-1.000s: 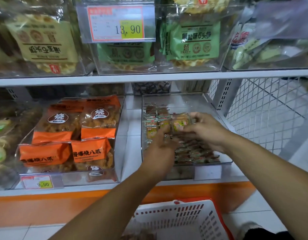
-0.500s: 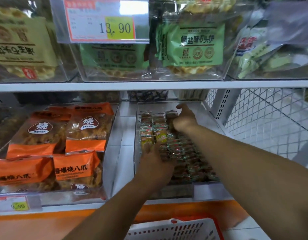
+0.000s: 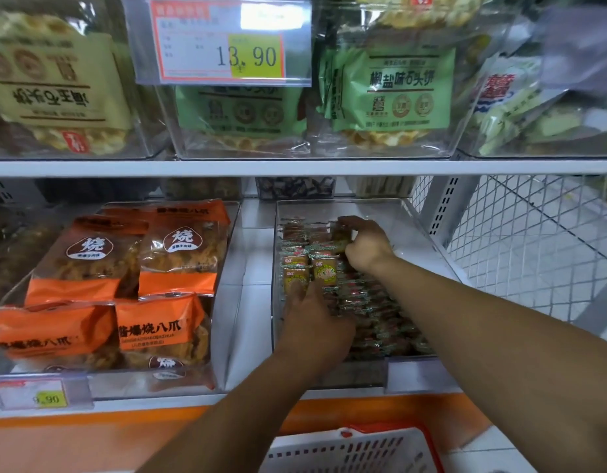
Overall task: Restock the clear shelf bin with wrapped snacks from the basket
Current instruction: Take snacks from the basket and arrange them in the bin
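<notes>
- Small wrapped snacks (image 3: 324, 269), tan-yellow faces with red and green crimped ends, lying packed in tight rows.
- Filling the clear shelf bin (image 3: 402, 216) at about 1 o'clock from frame centre, sitting on the lower shelf (image 3: 250, 302); rows running from the bin's front wall toward the back, with the far right corner at 1 o'clock showing bare clear floor.
- Left hand (image 3: 312, 322) reaching into the bin's near-left part at 6 o'clock of the rows, fingertips pressing down on a snack at the front of the left row; fingers hidden from behind, so impossible to tell whether curling round it or lying flat.
- Right hand (image 3: 365, 244) reaching further back, at 12 o'clock of the rows, fingers curling and pinching a single snack at the back end of the stack.
- White basket (image 3: 349, 452) with slotted walls and a red rim showing at 6 o'clock, below the shelf edge; contents cut off by the frame.
- Neighbouring clear bin (image 3: 227, 377) at 9 o'clock holding orange snack bags (image 3: 158, 329) stacked in two rows, a price tag (image 3: 39, 394) clipping onto its front.
- Upper shelf bins at 12 o'clock holding green cracker bags (image 3: 394, 93), with a tag reading 13.90 (image 3: 223, 42) hanging in front.
- White wire mesh panel (image 3: 534, 240) standing at 3 o'clock.
</notes>
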`<state>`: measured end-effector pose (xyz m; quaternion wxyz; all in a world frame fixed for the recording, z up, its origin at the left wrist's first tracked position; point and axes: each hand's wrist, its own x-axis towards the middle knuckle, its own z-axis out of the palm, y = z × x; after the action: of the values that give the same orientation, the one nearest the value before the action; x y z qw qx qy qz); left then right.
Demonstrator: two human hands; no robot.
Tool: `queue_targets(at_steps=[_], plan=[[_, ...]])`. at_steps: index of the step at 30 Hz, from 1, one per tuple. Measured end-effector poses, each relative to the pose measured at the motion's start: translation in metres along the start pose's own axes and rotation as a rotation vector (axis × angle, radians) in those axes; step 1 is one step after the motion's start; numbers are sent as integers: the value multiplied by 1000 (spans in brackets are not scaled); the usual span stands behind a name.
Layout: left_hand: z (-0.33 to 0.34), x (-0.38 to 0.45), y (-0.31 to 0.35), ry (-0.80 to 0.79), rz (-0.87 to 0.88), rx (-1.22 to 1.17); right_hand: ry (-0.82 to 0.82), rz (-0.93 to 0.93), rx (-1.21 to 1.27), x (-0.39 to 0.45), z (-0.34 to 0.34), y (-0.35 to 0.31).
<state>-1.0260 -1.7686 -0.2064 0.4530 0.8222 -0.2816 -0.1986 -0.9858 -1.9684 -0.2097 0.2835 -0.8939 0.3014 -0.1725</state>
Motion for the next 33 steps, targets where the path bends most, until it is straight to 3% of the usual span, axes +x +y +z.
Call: queue_targets(at_steps=[5, 8, 10, 13, 15, 18, 20, 22, 24, 28, 33], plan=[[-8, -13, 14, -57, -36, -98, 143, 1, 152, -19, -18, -4], [-14, -29, 18, 33, 90, -24, 322, -61, 312, -52, -38, -31], [-18, -51, 16, 110, 183, -111, 474, -195, 432, -88, -47, -52], [-22, -92, -4, 215, 281, -171, 700, -552, 579, -160, -45, -67], [-16, -119, -29, 181, 288, -133, 702, -683, 576, -211, -20, -56], [5, -145, -90, -11, 90, 55, 428, -493, 475, -275, 49, -7], [20, -157, -141, -233, -92, 274, -59, -157, 233, -306, 99, 43], [29, -170, -195, -451, -203, 402, -615, 68, -171, -337, 145, 110], [35, -183, -247, -606, -265, 422, -911, 190, -391, -365, 167, 164], [65, -198, -319, -744, -401, 646, -924, 431, -326, -386, 182, 221], [124, -207, -348, -703, -244, 820, -896, 234, -516, -402, 219, 234]])
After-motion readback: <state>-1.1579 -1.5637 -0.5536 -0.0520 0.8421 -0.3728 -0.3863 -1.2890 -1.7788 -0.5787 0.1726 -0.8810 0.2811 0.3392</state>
